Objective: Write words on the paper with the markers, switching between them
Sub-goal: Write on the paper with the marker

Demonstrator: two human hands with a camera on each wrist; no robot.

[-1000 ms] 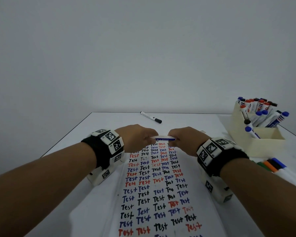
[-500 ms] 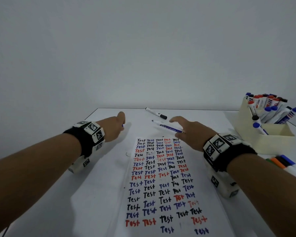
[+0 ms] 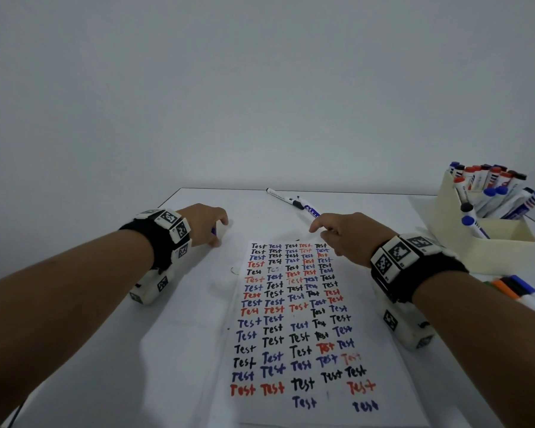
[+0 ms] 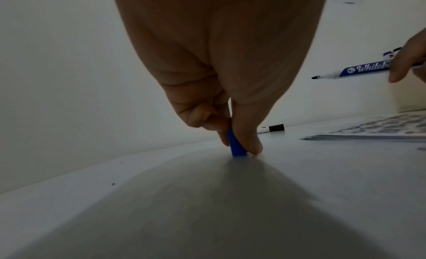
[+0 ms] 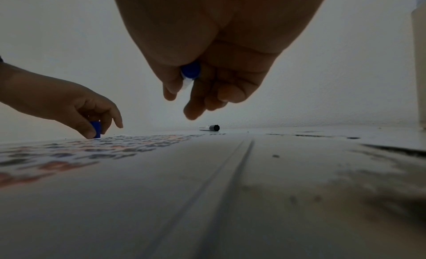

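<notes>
A white paper (image 3: pixel 309 319) covered with rows of "Test" in black, blue and red lies in the middle of the table. My right hand (image 3: pixel 342 233) grips an uncapped blue whiteboard marker (image 3: pixel 310 211) above the paper's far right corner, tip pointing away to the left (image 4: pixel 314 77). My left hand (image 3: pixel 209 225) pinches the marker's blue cap (image 4: pixel 235 146) between thumb and fingers, its end resting on the table left of the paper. The same cap (image 5: pixel 95 129) shows in the right wrist view.
A capped black marker (image 3: pixel 283 198) lies at the table's far edge. A cream box (image 3: pixel 488 242) full of several markers stands at the right. More markers (image 3: pixel 511 287) lie in front of it near my right forearm.
The hands pulled the cap off the blue marker and moved apart. The left hand carried the cap left and down to the table; the right hand lifted the marker toward the far right.
</notes>
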